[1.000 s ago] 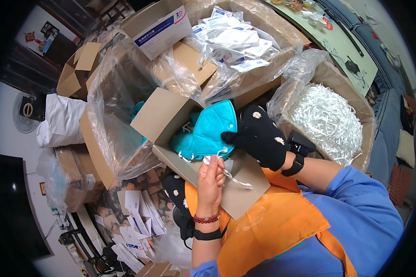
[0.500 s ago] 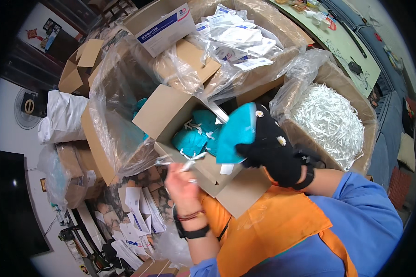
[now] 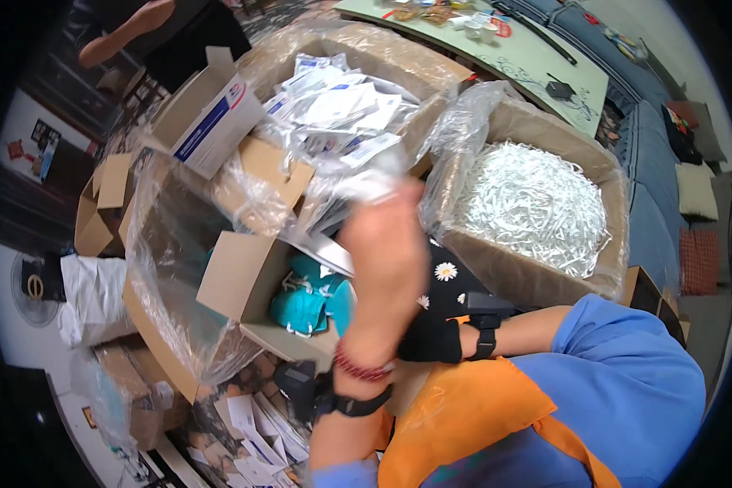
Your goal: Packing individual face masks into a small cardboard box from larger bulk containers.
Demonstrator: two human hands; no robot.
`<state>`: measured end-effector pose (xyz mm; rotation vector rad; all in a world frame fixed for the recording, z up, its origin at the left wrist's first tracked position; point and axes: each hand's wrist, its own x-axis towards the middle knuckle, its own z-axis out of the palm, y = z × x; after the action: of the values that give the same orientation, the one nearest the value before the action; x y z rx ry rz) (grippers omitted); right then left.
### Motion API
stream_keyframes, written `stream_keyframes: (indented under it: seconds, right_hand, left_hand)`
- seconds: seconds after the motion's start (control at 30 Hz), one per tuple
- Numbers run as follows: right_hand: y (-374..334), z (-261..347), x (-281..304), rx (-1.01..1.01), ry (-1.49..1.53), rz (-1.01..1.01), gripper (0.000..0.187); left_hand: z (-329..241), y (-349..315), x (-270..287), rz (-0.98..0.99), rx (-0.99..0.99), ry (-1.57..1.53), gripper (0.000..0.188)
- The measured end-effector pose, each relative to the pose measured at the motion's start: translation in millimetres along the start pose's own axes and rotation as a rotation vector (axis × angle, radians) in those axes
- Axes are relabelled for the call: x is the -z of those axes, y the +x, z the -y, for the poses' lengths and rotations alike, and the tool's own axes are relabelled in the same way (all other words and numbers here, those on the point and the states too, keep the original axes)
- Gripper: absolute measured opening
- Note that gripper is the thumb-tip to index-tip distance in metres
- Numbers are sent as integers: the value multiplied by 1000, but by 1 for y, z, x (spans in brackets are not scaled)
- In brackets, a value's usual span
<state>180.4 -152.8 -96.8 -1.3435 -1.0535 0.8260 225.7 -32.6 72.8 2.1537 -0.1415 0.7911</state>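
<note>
My bare left hand [image 3: 386, 244] is raised in front of me, smeared by motion. Its fingers look closed, with blurred white straps [image 3: 374, 187] at their tips. Behind it, my right hand [image 3: 447, 305] wears a black glove with white daisies; its fingers are hidden, so whether it still holds a mask does not show. An open cardboard box [image 3: 234, 272] lies just left of the hands, containing several teal cup-shaped masks [image 3: 297, 309] with white straps.
A plastic-lined carton [image 3: 537, 285] full of white shredded strips [image 3: 537, 207] stands right. Beyond the hands, another carton holds white packets [image 3: 342, 102]. A plastic-lined carton [image 3: 167, 236] is at left. A person [image 3: 195, 41] stands at the far left, near a pale green table [image 3: 537, 69].
My left hand has swung up and right from the box's near edge, crossing in front of my right hand. The teal mask my right hand held is no longer plainly visible. A person has appeared.
</note>
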Motion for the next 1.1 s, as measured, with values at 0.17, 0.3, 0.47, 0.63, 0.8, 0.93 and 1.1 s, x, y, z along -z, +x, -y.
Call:
stream_keyframes:
  seconds: [0.17, 0.3, 0.47, 0.63, 0.8, 0.93, 1.1]
  right_hand:
    - [-26, -27, -6, -42, -242, 117, 35]
    - [-61, -50, 11, -19, -572, 130, 41]
    - [-3, 36, 38, -82, 473, -45, 31]
    - [38, 72, 46, -97, -164, 295, 26]
    - [43, 47, 14, 122, 449, 123, 25]
    - [43, 35, 28, 91, 47, 88, 17]
    - [66, 54, 11, -457, 57, 204, 17]
  left_hand:
    - [-30, 3, -72, 440, 38, 56, 68]
    - [-22, -12, -65, 588, 80, 114, 48]
    - [10, -39, 24, 493, 203, 199, 52]
    - [38, -96, 111, 536, 752, -214, 37]
    - [40, -119, 178, 358, 956, -218, 12]
    - [95, -117, 228, -452, 927, -259, 22]
    - [150, -126, 297, -761, 1038, -125, 40]
